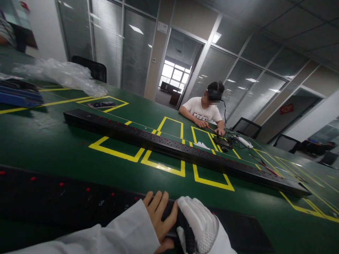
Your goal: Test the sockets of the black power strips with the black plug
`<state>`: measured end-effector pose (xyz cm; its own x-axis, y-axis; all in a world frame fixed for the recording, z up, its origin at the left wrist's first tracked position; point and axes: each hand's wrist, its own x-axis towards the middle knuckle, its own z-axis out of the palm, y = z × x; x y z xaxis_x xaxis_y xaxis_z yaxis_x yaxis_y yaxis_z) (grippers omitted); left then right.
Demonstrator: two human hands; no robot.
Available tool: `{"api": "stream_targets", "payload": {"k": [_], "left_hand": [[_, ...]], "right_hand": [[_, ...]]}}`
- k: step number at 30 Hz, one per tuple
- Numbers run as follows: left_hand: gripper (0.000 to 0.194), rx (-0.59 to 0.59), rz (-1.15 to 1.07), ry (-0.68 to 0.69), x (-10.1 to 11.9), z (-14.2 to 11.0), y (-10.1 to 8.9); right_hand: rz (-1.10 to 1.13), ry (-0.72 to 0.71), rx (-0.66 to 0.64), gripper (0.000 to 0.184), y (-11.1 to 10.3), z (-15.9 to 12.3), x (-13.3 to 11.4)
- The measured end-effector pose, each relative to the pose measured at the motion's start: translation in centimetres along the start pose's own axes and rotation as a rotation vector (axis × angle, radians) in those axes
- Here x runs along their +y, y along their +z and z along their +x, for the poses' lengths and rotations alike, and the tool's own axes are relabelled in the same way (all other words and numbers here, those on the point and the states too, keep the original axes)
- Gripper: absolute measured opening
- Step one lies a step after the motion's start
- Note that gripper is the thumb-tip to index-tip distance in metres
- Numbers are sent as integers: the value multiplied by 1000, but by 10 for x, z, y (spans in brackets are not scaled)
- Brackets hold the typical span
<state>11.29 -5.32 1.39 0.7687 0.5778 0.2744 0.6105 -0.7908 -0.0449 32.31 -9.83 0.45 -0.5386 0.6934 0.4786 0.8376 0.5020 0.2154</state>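
A long black power strip (79, 201) with red dots along it lies across the near edge of the table. My left hand (160, 215), bare below a white sleeve, is on it, its fingers reaching over the strip and its thumb toward my other hand. Right beside it is my right hand (200, 222), in a white glove with dotted grip. Its fingers are closed around a black ribbed handle (188, 234) over the strip; the handle's working end is hidden. Farther off, a second long black power strip (169, 144) lies slantwise on the table.
The green table (127, 176) carries yellow tape outlines. Clear plastic wrap (60, 74), a blue-and-black item (18, 93) and a dark flat packet (102, 104) lie at the left. Across the table a person (203, 109) in a headset handles items near tangled cables (235, 141).
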Motion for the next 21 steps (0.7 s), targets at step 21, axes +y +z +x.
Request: {"api": "stream_targets", "payload": {"k": [21], "left_hand": [[71, 67, -17, 18, -4, -2, 4]], "right_hand": [[16, -9, -4, 52, -18, 21, -3]]}}
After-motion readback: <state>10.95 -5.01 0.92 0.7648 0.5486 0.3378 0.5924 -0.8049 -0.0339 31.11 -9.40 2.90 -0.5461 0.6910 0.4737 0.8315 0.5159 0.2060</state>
